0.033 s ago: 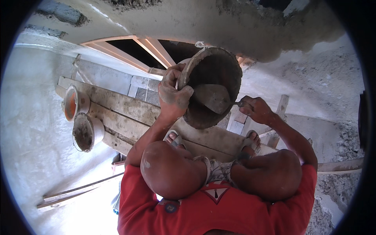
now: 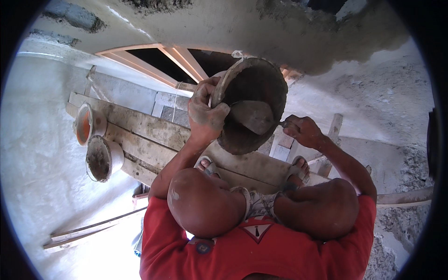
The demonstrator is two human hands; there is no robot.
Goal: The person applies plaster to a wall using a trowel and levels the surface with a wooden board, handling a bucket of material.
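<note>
A mortar-crusted bucket (image 2: 275, 79) is tilted so that its mouth faces me, above the planks by my feet. My left hand (image 2: 206, 109) is closed on the left side of its rim, thumb toward the opening. In my right hand (image 2: 303, 131), closed round the handle at the bucket's right, is a trowel (image 2: 252, 116). Its broad grey blade lies across the mouth of the bucket. Whether the blade touches the inner wall I cannot tell. The bucket's inside is dark and coated with grey residue.
I squat on a scaffold of wooden planks (image 2: 144, 123). At its left end stand an orange-lined bucket (image 2: 99, 122) and a mortar-smeared bucket (image 2: 116, 156). Ahead are a peach-coloured arched frame (image 2: 184, 63) and a partly plastered wall (image 2: 210, 23). Loose boards (image 2: 88, 231) lie lower left.
</note>
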